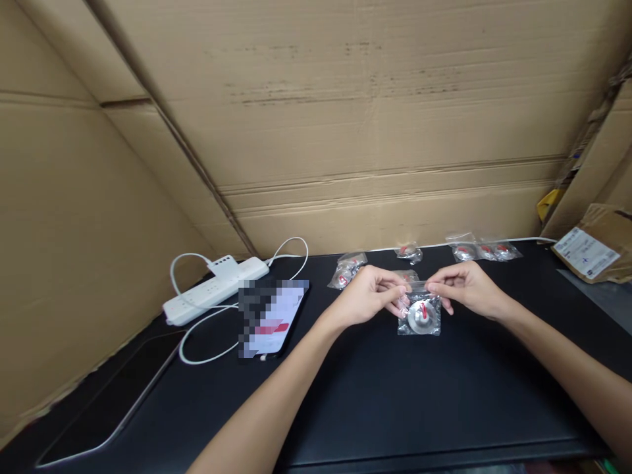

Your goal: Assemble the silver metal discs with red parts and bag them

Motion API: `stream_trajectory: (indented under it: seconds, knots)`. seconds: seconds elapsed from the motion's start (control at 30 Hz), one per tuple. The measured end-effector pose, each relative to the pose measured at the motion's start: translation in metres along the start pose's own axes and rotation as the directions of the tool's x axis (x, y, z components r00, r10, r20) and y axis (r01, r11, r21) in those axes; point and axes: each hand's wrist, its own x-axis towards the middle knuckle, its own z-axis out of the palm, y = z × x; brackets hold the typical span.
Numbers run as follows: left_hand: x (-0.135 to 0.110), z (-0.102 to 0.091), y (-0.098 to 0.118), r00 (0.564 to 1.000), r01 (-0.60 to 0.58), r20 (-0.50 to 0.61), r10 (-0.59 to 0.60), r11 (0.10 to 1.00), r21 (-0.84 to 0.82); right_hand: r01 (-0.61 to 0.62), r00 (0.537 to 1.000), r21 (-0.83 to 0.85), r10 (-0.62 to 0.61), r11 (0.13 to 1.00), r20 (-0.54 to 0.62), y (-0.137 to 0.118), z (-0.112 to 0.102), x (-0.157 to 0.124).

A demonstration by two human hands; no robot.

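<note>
Between my two hands hangs a clear zip bag (402, 327), held by its top edge. Inside it lies a round silvery disc (422, 320) with a red mark; its exact kind I cannot make out. My left hand (378, 293) pinches the bag's upper left corner. At the upper right corner, the thumb and fingers of my right hand (464, 286) are closed on the same bag. Just behind my hands, partly hidden, lies another bagged disc (407, 276). More bagged discs (342, 278) sit by my left wrist.
Along the back lie a single bagged disc (409, 251) and several more bagged discs (486, 251). On the left are a white power strip (217, 289) with looping cables, a lit phone (276, 322) and a dark flat panel (113, 401). A labelled brown package (592, 243) stands right; cardboard walls (365, 118) enclose the black table (395, 408).
</note>
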Motion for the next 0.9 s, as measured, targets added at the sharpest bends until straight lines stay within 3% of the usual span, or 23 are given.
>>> stream_trajectory:
  seconds: [0.2, 0.37, 0.53, 0.67, 0.9]
  knots:
    - [-0.001, 0.000, 0.002, 0.999, -0.007, -0.035, 0.006, 1.000, -0.013, -0.002, 1.000, 0.066, 0.002, 0.998, 0.003, -0.003, -0.002, -0.002]
    - [0.000, -0.005, -0.002, 0.991, -0.072, -0.115, 0.069, 0.997, -0.019, -0.037, 0.997, 0.173, 0.049, 0.984, -0.064, 0.001, 0.004, -0.003]
    - [0.001, -0.010, -0.005, 0.969, -0.118, -0.221, 0.109, 0.993, -0.030, -0.125, 0.991, 0.141, 0.118, 0.982, 0.055, 0.009, 0.019, -0.001]
    - [0.001, -0.011, -0.003, 0.967, -0.110, -0.237, 0.096, 0.993, -0.046, -0.149, 0.987, 0.128, 0.139, 0.981, 0.082, 0.009, 0.023, -0.002]
    - [0.003, -0.005, -0.004, 0.960, -0.049, -0.279, 0.009, 0.989, -0.137, -0.173, 0.985, 0.267, 0.164, 0.948, 0.056, 0.008, 0.015, -0.003]
